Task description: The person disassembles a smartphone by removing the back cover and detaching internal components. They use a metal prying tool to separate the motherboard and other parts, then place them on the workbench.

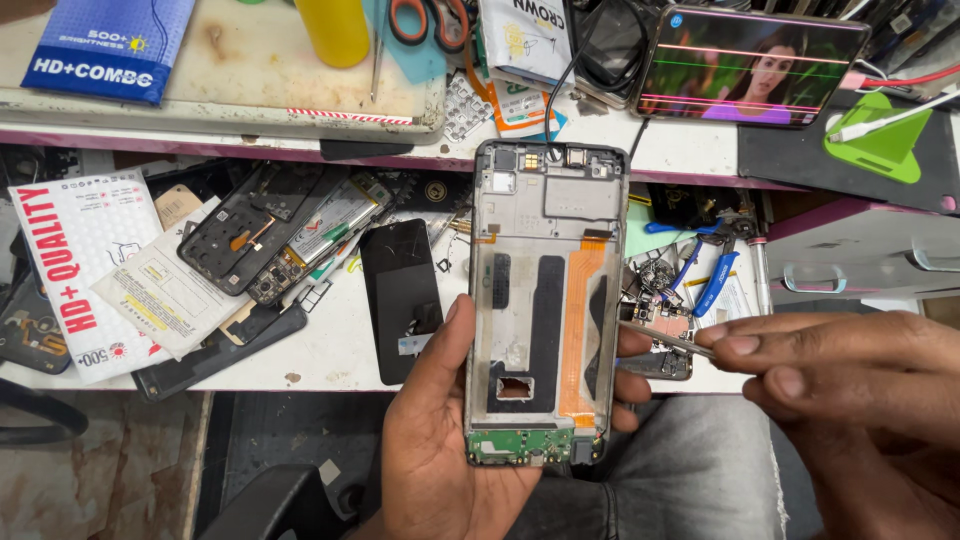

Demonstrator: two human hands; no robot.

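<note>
1. Orange flex ribbon [580, 330] runs down the opened phone frame [545, 300], which stands upright at the centre of the picture, its long axis running top to bottom, with the green board [518, 443] at its lower end.
2. The left hand [440, 440] cradles the frame from behind and below, grip clamped on both long edges.
3. The right hand [850, 390], at the right of the picture, pinches metal tweezers [665, 338], grip closed on them.
4. The tweezers' tip points left and touches the frame's right edge at mid-height, so the right hand is nearer that spot.
5. The cluttered table [330, 365] lies behind, with a black screen panel [400, 290] just left of the frame.
</note>
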